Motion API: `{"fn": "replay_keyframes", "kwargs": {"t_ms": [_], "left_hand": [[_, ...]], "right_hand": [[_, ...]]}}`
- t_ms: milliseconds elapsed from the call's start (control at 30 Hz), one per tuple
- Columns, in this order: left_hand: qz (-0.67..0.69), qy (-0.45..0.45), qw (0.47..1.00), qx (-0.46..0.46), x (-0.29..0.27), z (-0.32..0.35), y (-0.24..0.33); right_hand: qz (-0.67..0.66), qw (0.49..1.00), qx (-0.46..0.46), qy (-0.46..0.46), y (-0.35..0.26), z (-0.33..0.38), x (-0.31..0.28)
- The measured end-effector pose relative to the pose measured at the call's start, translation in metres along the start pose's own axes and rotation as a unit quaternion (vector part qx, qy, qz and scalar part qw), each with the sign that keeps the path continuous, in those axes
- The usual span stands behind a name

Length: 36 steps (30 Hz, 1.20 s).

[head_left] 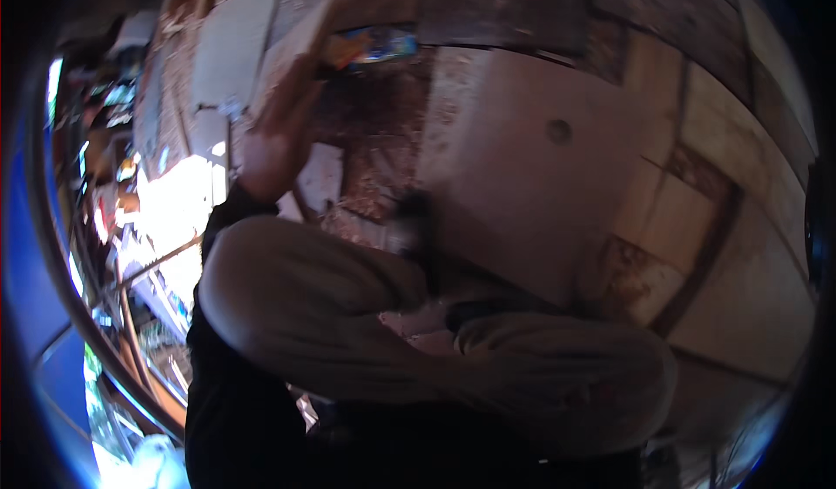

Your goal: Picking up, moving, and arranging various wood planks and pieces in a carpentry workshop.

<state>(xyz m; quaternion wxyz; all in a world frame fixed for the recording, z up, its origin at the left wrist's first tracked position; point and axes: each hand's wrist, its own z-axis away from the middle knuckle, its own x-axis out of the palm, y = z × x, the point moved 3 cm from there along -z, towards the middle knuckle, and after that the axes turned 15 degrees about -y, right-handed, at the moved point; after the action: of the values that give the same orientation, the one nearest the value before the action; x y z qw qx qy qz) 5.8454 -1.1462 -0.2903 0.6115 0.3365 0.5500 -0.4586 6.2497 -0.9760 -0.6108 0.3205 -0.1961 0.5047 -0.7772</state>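
Note:
My left hand [272, 151], smeared by motion, is raised beyond my left knee. It appears closed around a narrow pale wooden strip [315, 43] that slants up and away from it. Exactly how the fingers lie on the strip is blurred. Past the hand, a colourful crumpled wrapper [383, 45] lies on the floor among wood shavings [376, 171]. A small pale board piece [322, 175] lies beside the wrist. My right hand does not show.
My bent legs [305, 293] fill the near middle. A dark blurred object [413, 221] stands beyond them. A large flat panel [522, 158] with a round dark spot lies ahead, with several boards [731, 132] on the right. Brightly lit clutter [178, 202] is at left.

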Motion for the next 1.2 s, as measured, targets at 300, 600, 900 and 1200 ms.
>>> {"fn": "replay_keyframes", "kwargs": {"t_ms": [300,600,900,1200], "left_hand": [[0.027,-0.016,0.999,0.028,0.000,-0.030,0.002],[0.021,0.002,0.997,0.073,0.001,-0.034,0.004],[0.026,0.009,0.995,0.091,-0.001,-0.032,0.000],[0.040,0.015,0.995,0.090,-0.004,-0.039,-0.001]], "right_hand": [[0.045,0.997,-0.039,-0.047,-0.053,0.025,0.076],[0.097,0.991,-0.069,-0.059,-0.074,0.028,0.053],[0.196,0.977,-0.013,0.084,-0.065,0.001,0.061],[0.573,0.816,-0.071,0.004,-0.111,0.042,0.097]]}}
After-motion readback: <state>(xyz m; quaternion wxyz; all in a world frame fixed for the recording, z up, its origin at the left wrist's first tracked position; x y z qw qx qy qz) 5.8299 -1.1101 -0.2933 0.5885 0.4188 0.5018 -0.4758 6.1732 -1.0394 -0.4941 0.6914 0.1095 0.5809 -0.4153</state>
